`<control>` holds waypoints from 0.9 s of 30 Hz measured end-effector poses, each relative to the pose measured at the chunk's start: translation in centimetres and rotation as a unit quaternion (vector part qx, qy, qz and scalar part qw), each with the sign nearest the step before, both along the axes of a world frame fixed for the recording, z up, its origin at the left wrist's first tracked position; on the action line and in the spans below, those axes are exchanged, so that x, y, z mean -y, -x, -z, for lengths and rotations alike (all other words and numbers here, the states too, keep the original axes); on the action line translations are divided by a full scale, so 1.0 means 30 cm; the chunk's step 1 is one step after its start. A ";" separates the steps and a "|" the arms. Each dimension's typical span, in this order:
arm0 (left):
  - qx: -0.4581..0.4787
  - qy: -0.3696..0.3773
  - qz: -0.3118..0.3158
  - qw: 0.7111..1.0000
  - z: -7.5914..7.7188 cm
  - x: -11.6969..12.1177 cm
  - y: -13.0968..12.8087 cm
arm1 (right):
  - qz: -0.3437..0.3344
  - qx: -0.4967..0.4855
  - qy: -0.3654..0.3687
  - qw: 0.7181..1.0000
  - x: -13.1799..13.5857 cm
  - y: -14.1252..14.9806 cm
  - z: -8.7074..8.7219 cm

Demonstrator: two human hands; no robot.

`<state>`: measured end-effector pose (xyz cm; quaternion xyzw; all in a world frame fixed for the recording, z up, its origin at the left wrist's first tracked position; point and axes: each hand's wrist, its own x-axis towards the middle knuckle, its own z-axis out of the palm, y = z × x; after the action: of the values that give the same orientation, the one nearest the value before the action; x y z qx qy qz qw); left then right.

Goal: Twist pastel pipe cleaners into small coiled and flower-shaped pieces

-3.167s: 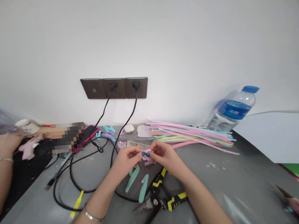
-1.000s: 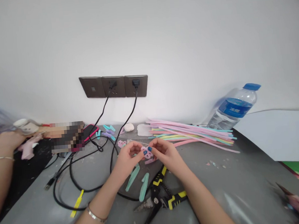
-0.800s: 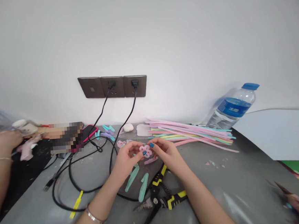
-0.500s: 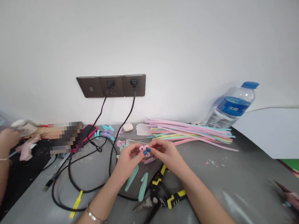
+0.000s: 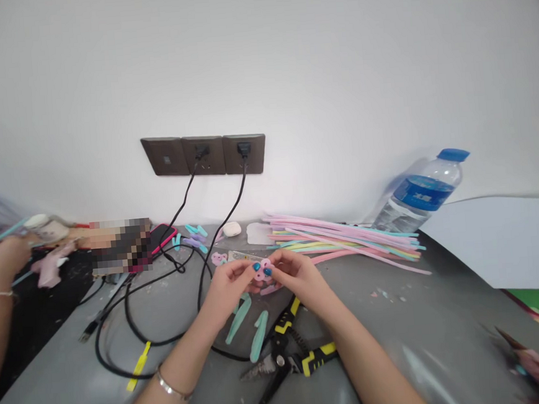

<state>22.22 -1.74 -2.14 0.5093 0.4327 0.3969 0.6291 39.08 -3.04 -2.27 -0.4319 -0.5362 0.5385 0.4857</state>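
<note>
Pinched between both my hands is a small pink flower shape of coiled pipe cleaner, partly covered by the fingertips. My left hand is closed on its left side, thumb on top. On the other side my right hand grips it with thumb and fingers. Just below lie two folded mint-green pipe cleaner pieces and black-and-yellow wire strippers with their jaws apart. Behind my left hand sits a finished-looking pink coiled piece.
Many pastel pipe cleaners lie behind my right hand, near a leaning water bottle. Black cables loop across the left. A white earbud case and phone lie near the wall. Another person's hand is at far left.
My fingers have shifted on the pink coiled flower, and it has turned slightly; my left thumb is a little higher. The view has moved slightly.
</note>
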 end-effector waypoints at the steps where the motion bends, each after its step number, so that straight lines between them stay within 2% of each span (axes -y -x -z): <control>1: -0.006 -0.011 -0.005 1.000 0.000 -0.003 0.003 | 0.001 0.000 0.001 1.000 0.000 0.000 0.001; 4: -0.039 -0.057 -0.026 0.997 0.000 -0.012 0.014 | -0.010 0.004 0.011 1.000 0.000 0.001 0.005; 12: -0.084 -0.097 0.000 0.992 -0.003 -0.009 0.017 | -0.021 -0.011 0.014 1.000 0.007 0.009 0.004; 27: -0.052 -0.065 -0.037 0.996 -0.023 0.000 0.003 | -0.013 -0.039 0.044 0.998 0.003 0.006 -0.007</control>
<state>22.14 -1.73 -1.45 0.5525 0.4569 0.4202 0.5563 38.89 -3.12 -2.07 -0.4247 -0.4978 0.5843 0.4800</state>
